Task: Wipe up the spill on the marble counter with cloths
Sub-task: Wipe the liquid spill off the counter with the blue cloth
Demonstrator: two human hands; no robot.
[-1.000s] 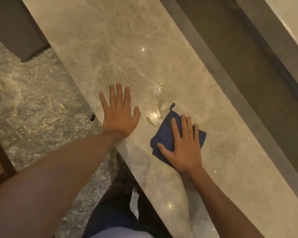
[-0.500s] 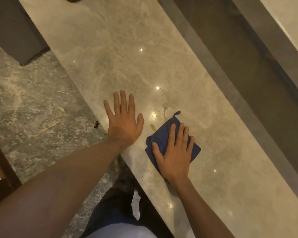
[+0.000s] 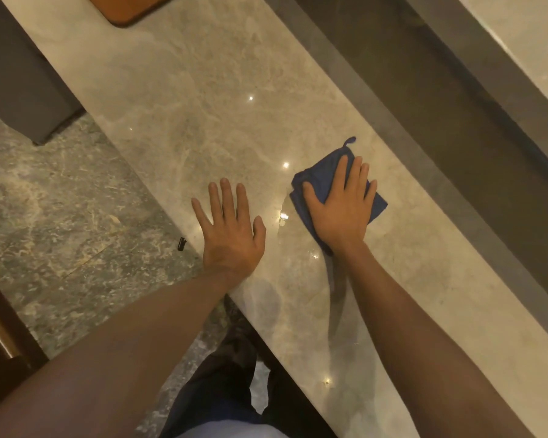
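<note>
Right hand (image 3: 340,203), fingers flat, is pressing the blue cloth (image 3: 377,205) farther across the marble counter (image 3: 203,90); left hand (image 3: 231,229) is lying splayed beside the cloth.

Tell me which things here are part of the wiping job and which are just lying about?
Part of the job:
blue cloth under the flat right hand
marble counter
left hand, flat on the counter

Just lying about:
brown board at the far end
small dark object on the floor

right hand (image 3: 342,210) lies flat on the cloth (image 3: 377,205) on the counter (image 3: 203,105); left hand (image 3: 231,232) lies flat beside it.
</note>
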